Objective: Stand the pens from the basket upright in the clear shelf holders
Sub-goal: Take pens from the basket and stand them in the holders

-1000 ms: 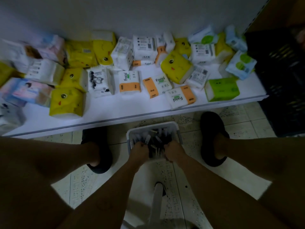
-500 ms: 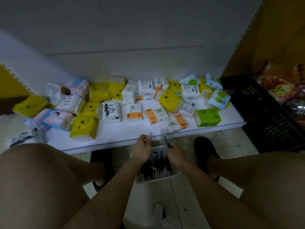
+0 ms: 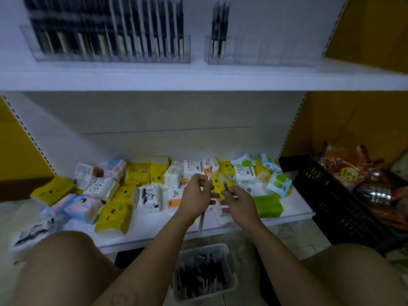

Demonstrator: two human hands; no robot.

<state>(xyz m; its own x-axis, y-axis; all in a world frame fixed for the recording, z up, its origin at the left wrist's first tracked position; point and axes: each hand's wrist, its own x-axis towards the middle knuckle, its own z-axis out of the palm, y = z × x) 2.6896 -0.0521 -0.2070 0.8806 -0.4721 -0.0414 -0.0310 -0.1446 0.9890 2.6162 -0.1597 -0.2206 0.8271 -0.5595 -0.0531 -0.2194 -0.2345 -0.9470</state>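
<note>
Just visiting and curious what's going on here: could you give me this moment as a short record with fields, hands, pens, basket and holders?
Left hand: holds a pen, raised before the lower shelf
Right hand: holds another pen, close beside the left
Basket: on the floor, loose pens inside
Left holder: packed with upright pens
Right holder: pens only in its leftmost slot, other slots look empty
Lower shelf: scattered tissue packs

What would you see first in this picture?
The left hand and right hand in the middle, each pinching a pen above the basket on the floor. Bright tissue packs lie scattered on the low shelf behind, and up top one clear holder is packed with pens while its right neighbour is nearly bare.
</note>
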